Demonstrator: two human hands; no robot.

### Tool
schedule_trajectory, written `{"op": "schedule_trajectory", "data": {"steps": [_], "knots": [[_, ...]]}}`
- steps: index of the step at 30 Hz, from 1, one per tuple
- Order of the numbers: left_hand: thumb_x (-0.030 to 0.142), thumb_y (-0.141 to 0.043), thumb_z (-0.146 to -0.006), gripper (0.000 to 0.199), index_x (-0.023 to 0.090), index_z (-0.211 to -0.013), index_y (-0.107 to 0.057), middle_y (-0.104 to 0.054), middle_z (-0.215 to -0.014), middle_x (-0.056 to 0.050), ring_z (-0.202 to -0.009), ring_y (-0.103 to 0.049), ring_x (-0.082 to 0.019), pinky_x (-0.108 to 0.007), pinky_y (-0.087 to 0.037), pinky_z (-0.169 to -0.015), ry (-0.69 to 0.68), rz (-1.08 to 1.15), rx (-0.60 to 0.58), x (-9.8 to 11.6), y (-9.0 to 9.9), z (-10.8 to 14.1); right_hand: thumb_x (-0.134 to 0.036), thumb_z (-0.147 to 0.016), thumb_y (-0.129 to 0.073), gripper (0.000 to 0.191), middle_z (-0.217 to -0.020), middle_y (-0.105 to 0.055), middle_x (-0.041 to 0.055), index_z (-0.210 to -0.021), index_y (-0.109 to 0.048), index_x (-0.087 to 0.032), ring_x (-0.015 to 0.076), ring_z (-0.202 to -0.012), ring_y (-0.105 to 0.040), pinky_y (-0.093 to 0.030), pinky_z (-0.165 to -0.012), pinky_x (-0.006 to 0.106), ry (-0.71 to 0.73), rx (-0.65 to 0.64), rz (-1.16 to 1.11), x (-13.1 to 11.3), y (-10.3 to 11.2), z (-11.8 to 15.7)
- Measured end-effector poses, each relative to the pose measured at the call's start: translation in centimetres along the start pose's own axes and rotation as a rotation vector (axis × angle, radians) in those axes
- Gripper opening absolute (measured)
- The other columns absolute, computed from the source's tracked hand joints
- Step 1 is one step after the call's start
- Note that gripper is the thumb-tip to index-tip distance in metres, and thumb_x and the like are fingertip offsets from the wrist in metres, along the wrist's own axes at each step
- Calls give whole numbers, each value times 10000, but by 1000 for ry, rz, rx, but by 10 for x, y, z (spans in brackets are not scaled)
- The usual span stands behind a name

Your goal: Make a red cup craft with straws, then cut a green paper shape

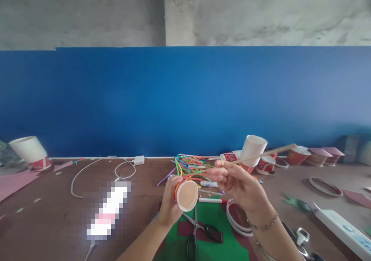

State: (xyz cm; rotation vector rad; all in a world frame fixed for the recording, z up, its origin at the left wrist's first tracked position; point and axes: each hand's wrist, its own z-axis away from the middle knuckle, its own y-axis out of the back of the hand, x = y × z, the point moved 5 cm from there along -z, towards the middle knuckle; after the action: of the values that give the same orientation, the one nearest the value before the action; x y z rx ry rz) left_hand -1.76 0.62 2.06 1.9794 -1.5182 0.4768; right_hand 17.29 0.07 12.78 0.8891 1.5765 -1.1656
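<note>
My left hand (170, 203) is wrapped round a paper cup (187, 196), its open mouth tilted toward me. Close by on the right, my right hand (236, 180) is raised with its fingers pinched on a long thin tan stick (268, 153), which points up and to the right. Whether it is wood or stiff paper I cannot tell. Below both hands, scissors (196, 226) with black handles lie with parted blades on green paper (176, 249). Colourful pipe cleaners or straws (188, 164) are heaped behind the hands, beside a white tube (209, 184) and a red-and-white marker (211, 200).
Stacked white cups (254, 151) and several red paper cups (298, 155) line the back right. White rings (236, 218) lie near my right wrist. A power strip (344, 230) sits at the right. On the left are a lit, blurred-out device (108, 211), a white cable (77, 180) and pink paper (14, 183).
</note>
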Motion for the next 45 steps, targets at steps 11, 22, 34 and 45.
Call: {"op": "schedule_trajectory", "data": {"steps": [11, 22, 34, 45], "knots": [[192, -657, -717, 540, 227, -1184, -388, -487, -1135, -103, -1088, -483, -252, -446, -393, -934, -32, -54, -24, 8, 1, -2, -352, -893, -409, 335, -617, -564, 3, -643, -545, -175, 118, -588, -501, -380, -558, 217, 142, -103, 764, 25, -49, 0], [195, -652, -719, 534, 219, -1187, -395, -507, -1133, -100, -1093, -486, -250, -455, -378, -948, -103, -120, -58, 15, 0, -3, -287, -919, -358, 328, -638, -586, 18, -667, -538, -179, 129, -575, -493, -344, -556, 240, 217, -135, 967, 28, -54, 1], [193, -619, -746, 470, 214, -1163, -404, -515, -1083, -92, -1027, -508, -229, -422, -433, -885, -126, -175, -88, 11, -4, 0, -239, -912, -365, 327, -617, -584, 10, -648, -540, -156, 104, -559, -477, -331, -531, 222, 204, -162, 1177, 32, -57, 5], [199, -648, -677, 475, 206, -1114, -462, -559, -1045, -91, -980, -545, -251, -427, -448, -859, -27, -194, -3, 9, -1, -1, -73, -841, -376, 273, -738, -642, 98, -778, -636, -128, 186, -661, -555, -373, -580, 292, 375, -453, 1675, 47, -77, 8]]}}
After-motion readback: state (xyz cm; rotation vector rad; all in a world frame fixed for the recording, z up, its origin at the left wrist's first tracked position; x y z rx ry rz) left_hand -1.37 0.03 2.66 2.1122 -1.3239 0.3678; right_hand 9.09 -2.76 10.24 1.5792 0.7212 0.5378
